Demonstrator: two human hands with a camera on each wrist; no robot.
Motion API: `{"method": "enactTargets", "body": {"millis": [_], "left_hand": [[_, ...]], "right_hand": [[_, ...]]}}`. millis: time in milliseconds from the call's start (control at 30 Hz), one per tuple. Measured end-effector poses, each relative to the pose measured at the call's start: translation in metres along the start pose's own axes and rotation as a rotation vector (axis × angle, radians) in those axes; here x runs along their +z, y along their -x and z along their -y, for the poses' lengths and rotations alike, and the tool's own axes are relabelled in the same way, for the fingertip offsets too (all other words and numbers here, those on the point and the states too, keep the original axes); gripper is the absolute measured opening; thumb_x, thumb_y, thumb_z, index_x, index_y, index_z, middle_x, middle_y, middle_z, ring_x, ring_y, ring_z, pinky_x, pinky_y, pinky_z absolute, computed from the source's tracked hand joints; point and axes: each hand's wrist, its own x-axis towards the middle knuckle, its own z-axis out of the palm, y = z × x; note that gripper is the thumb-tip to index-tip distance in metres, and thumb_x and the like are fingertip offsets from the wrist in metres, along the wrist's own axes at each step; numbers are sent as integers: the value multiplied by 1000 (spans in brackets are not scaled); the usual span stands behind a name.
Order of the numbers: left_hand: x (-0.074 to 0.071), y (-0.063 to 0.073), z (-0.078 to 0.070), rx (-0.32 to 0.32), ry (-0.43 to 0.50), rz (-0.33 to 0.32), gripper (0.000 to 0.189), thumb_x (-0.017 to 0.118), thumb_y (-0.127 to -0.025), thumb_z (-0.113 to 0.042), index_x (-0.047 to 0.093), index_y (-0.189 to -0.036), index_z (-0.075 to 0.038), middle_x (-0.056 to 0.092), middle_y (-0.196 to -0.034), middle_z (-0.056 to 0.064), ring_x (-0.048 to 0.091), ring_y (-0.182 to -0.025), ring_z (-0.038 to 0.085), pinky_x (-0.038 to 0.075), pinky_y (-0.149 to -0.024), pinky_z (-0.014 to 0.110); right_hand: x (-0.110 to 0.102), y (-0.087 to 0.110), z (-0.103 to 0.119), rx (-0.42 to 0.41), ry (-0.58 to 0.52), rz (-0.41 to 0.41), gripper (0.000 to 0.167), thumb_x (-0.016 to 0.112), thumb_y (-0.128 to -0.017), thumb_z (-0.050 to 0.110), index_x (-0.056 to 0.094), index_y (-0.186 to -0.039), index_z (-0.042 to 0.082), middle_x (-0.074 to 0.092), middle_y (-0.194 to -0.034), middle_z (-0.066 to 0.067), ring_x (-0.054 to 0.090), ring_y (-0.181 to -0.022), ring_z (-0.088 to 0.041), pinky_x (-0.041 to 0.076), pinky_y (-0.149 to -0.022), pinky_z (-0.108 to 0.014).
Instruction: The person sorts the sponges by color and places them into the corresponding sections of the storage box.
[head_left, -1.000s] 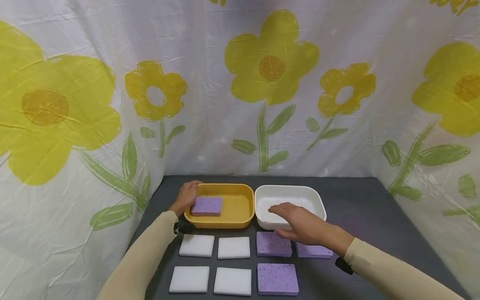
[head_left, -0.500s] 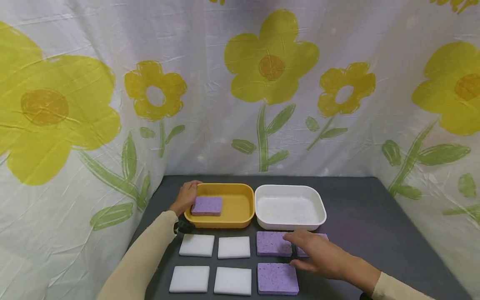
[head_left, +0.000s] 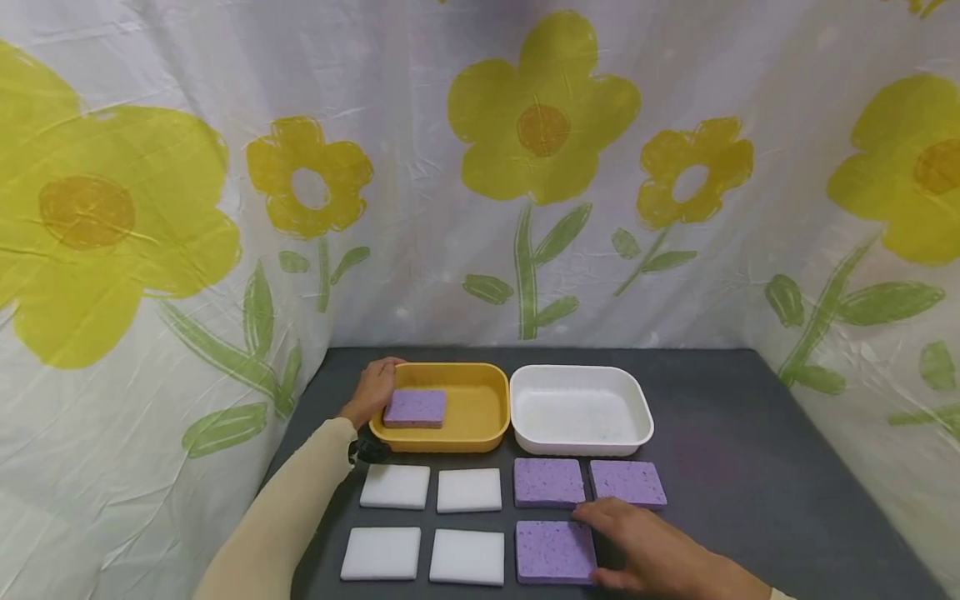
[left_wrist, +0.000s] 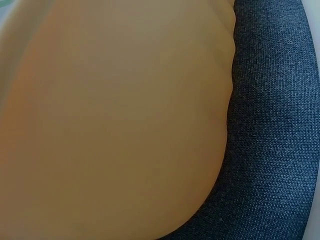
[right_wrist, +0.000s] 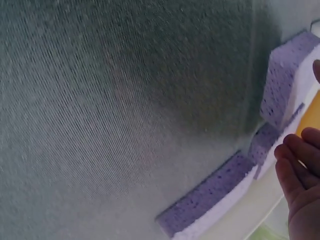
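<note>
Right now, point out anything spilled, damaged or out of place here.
Nothing looks spilled or damaged. White pads and three purple sponges lie flat in neat rows before the yellow tray and white tray, both upright. The only odd one out: another purple sponge, alone in the yellow tray.

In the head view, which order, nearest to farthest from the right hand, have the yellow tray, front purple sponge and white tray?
1. Front purple sponge: just left of the right hand.
2. White tray: farther back.
3. Yellow tray: also back, farther left.
</note>
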Motion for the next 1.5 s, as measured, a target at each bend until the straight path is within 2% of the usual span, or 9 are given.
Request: {"method": "enactTargets", "body": {"millis": [267, 333, 467, 600, 800, 933, 1133, 1367, 1500], "left_hand": [[-1, 0, 1, 8, -3, 4, 54, 22, -121, -29, 59, -151, -3, 63, -146, 24, 62, -130, 40, 49, -114, 60], [-1, 0, 1, 10, 1, 5, 54, 23, -121, -29, 60, -151, -3, 63, -145, 24, 62, -130, 40, 49, -114, 59], [-1, 2, 1, 7, 7, 6, 53, 24, -121, -28, 60, -151, -3, 63, -146, 24, 62, -130, 40, 49, -115, 59], [-1, 3, 1, -2, 5, 7, 53, 24, -121, -27, 60, -151, -3, 63, -147, 24, 62, -130, 40, 48, -116, 60], [1, 0, 3, -4, -1, -4, 52, 25, -121, -28, 61, -150, -5, 64, -145, 22, 62, -128, 38, 48, -116, 59], [1, 0, 2, -1, -2, -12, 52, 25, -120, -28, 61, -149, -5, 64, -144, 22, 63, -128, 38, 48, -116, 59], [2, 2, 0, -12, -6, -3, 52, 24, -121, -28, 60, -149, -3, 64, -145, 23, 62, -128, 39, 48, -116, 59], [1, 2, -1, 2, -18, 0, 53, 23, -121, -27, 59, -151, -2, 63, -145, 24, 62, -128, 39, 49, -115, 59], [0, 2, -1, -9, -11, 5, 53, 23, -121, -29, 59, -151, -3, 63, -147, 23, 62, -129, 38, 48, -116, 59]], "right_hand": [[3, -1, 6, 224, -172, 222, 67, 85, -96, 47, 65, -146, 8, 71, -143, -6, 69, -128, -18, 61, -103, -43], [5, -1, 7, 242, -175, 229, 64, 84, -97, 46, 66, -145, 8, 72, -142, -6, 69, -127, -18, 61, -103, -42], [9, -1, 6, 208, -139, 173, 58, 85, -97, 40, 68, -141, 7, 74, -137, -7, 71, -123, -19, 62, -99, -42], [16, 0, 4, 203, -170, 154, 55, 87, -95, 38, 68, -138, 8, 75, -136, -7, 71, -120, -13, 63, -98, -40], [22, 3, 3, 257, -260, 167, 55, 85, -97, 40, 66, -140, 11, 73, -139, -5, 68, -120, -8, 62, -101, -38], [20, 5, 2, 192, -241, 111, 52, 85, -97, 37, 67, -138, 12, 74, -135, -4, 69, -117, -7, 63, -97, -36], [7, 5, 2, 85, -195, -29, 50, 88, -94, 29, 67, -136, 13, 74, -127, 5, 66, -108, 0, 62, -87, -28], [-18, -12, -3, -16, -11, -192, 62, 96, -81, 22, 69, -135, 11, 77, -125, 3, 74, -108, -9, 54, -100, -15], [-32, -26, -9, -47, 25, -208, 65, 96, -78, 19, 68, -136, 11, 76, -127, 2, 74, -109, -11, 56, -100, -18]]}}
